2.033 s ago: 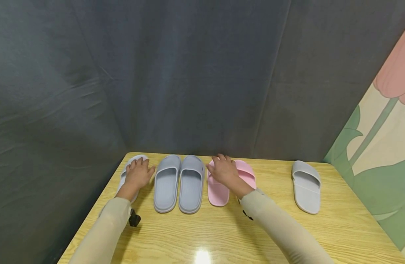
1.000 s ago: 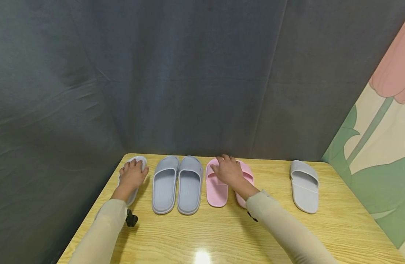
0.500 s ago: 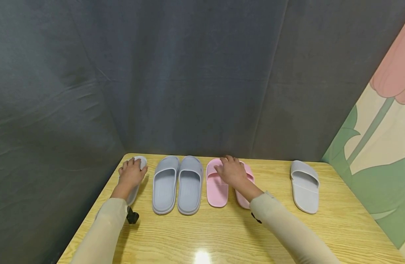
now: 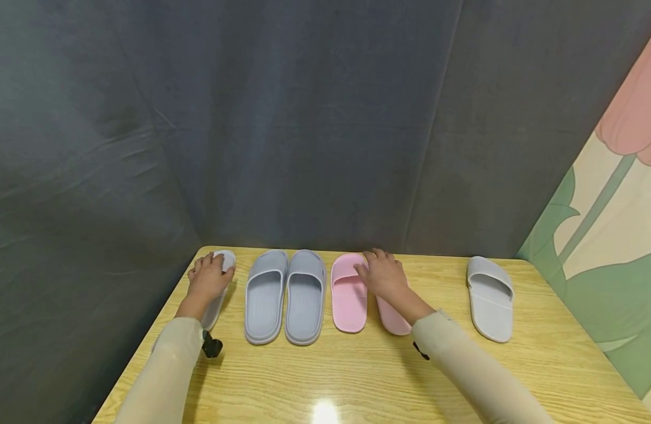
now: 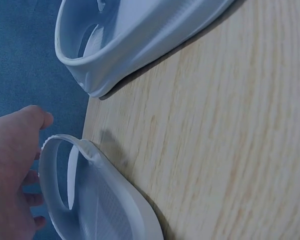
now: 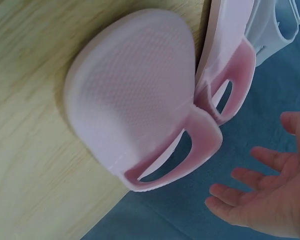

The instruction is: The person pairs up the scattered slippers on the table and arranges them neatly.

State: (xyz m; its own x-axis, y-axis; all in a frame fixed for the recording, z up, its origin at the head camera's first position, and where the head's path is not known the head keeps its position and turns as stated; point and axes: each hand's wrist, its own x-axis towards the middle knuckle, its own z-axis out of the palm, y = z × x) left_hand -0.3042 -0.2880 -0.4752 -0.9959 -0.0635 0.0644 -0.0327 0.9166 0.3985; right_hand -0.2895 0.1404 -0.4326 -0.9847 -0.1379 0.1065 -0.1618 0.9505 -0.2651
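Observation:
My left hand (image 4: 205,280) is over the toe end of a light grey slipper (image 4: 214,313) at the table's far left corner. In the left wrist view its thumb and fingers are loosely bent near the slipper's strap (image 5: 49,172), holding nothing. My right hand (image 4: 385,275) hovers over the right slipper (image 4: 393,319) of a pink pair and hides much of its strap. The right wrist view shows that hand's fingers spread, apart from both pink slippers. The left pink slipper (image 4: 349,309) lies flat, its strap in sight.
Two blue-grey slippers (image 4: 264,303) stand side by side between my hands. A single light grey slipper (image 4: 492,309) lies to the right on the wooden table (image 4: 283,383). Dark cloth (image 4: 314,129) hangs behind the far edge; a flower-patterned panel (image 4: 611,277) borders the right.
My right hand has moved right, from over the left pink slipper to over the right one. The left hand has shifted slightly left and nearer. The slippers have stayed in place.

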